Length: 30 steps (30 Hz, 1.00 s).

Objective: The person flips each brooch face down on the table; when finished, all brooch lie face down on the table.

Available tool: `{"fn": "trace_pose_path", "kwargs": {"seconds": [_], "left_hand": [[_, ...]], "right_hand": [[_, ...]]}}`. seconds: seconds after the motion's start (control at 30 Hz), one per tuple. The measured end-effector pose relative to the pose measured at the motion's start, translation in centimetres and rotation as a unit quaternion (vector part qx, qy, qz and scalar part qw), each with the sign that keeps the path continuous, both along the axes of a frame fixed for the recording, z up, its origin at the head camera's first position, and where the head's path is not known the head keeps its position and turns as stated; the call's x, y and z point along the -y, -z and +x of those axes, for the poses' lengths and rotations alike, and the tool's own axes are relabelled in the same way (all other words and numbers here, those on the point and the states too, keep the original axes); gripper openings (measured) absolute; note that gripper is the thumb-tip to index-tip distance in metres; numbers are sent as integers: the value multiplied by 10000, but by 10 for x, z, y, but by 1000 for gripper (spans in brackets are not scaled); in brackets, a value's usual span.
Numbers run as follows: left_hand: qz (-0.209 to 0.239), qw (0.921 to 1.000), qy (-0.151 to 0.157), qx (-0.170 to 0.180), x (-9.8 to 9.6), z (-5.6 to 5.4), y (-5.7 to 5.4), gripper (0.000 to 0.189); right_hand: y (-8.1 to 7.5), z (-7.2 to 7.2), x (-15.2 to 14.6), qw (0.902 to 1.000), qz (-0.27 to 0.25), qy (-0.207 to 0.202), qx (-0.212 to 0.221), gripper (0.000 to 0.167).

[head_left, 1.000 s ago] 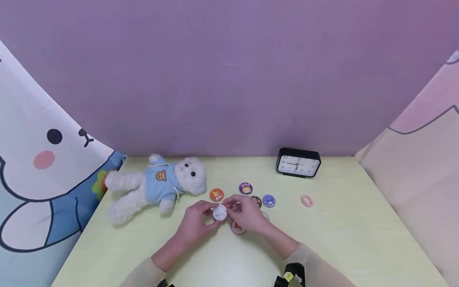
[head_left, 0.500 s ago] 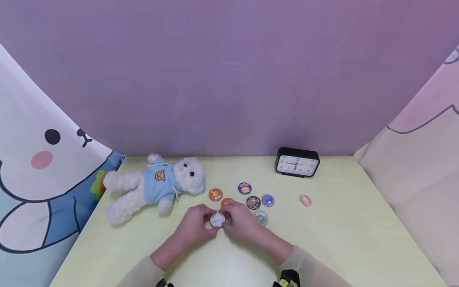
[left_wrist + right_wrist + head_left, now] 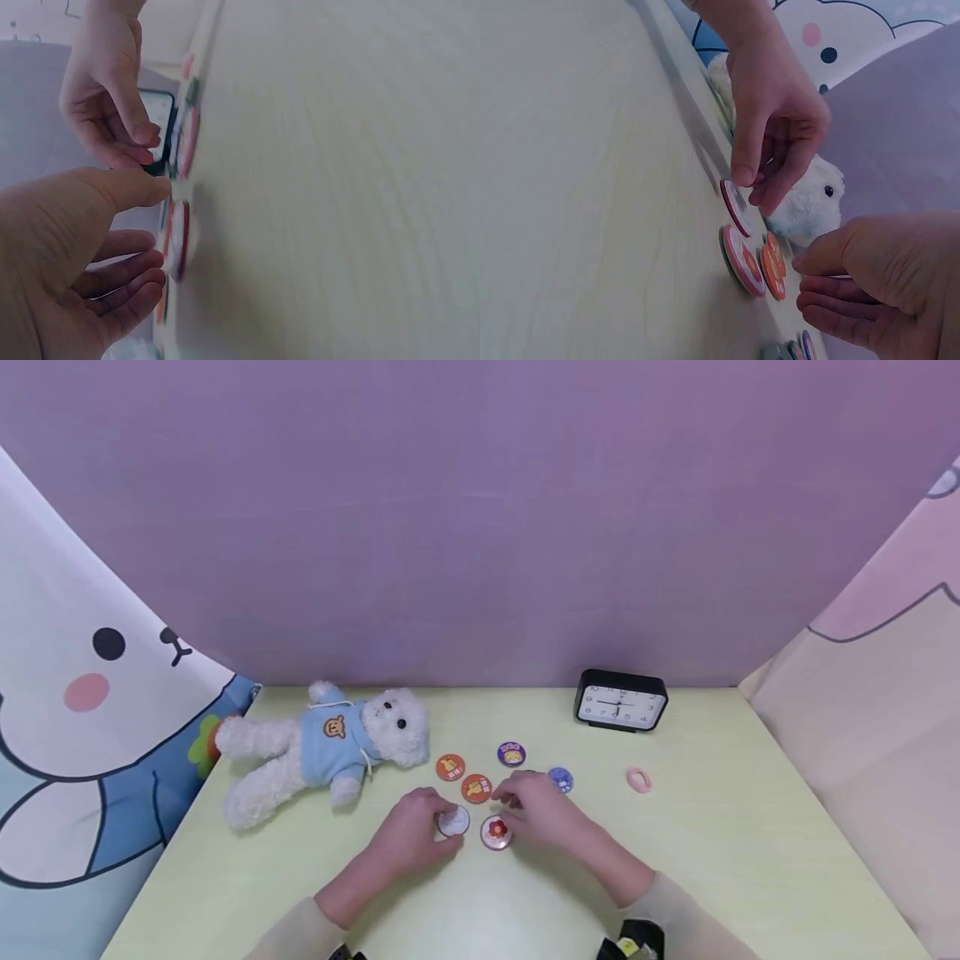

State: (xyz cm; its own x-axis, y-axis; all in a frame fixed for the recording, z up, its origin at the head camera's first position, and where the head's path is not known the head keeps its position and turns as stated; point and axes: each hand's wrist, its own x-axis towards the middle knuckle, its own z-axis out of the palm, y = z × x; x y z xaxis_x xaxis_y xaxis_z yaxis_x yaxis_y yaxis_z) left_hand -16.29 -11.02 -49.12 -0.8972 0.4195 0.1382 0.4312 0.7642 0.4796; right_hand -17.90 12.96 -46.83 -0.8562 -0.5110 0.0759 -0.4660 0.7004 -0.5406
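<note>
Two hands stood apart: the left hand point(image 3: 412, 829) bracketed a round, white-faced badge point(image 3: 456, 823) on or just above the counter point(image 3: 720, 835), whether pinching it unclear; the right hand point(image 3: 546, 811), loosely curled, held nothing beside a round white badge with a red flower point(image 3: 496, 833). So near, a careless sweep could have knocked that badge into its neighbour.

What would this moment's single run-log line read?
left hand: at white badge | right hand: holding nothing, near flower badge | plush toy: lying
</note>
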Motion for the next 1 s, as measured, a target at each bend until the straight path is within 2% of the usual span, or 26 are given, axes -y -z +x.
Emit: {"fn": "trace_pose_path", "kwargs": {"seconds": [0.17, 0.3, 0.5, 0.6, 0.77, 0.9, 1.0], "left_hand": [[32, 9984, 556, -95, -19, 4, -9, 35], [-82, 9975, 679, -192, -31, 6, -9, 24], [-89, 9976, 641, -254, -39, 6, -2, 20], [206, 9981, 577, -49, -39, 6, 0, 17], [903, 9955, 226, 195, -37, 6, -3, 20], [1367, 9906, -12, -20, -36, 6, -8, 26], [1435, 9891, -92, -312, -36, 5, -11, 27]], "right_hand": [[2, 9, -11, 9995, 116, -300, -40, 22], [9, 17, -8, 9982, 170, -522, -253, 25], [13, 22, -4, 9973, 51, -459, -571, 19], [15, 21, -5, 9972, -6, -424, -614, 16], [21, 20, -7, 9964, -280, -336, -724, 9], [25, 19, -8, 9938, -717, -98, -844, 11], [24, 18, -9, 9907, -1111, 201, -759, 14]]}}
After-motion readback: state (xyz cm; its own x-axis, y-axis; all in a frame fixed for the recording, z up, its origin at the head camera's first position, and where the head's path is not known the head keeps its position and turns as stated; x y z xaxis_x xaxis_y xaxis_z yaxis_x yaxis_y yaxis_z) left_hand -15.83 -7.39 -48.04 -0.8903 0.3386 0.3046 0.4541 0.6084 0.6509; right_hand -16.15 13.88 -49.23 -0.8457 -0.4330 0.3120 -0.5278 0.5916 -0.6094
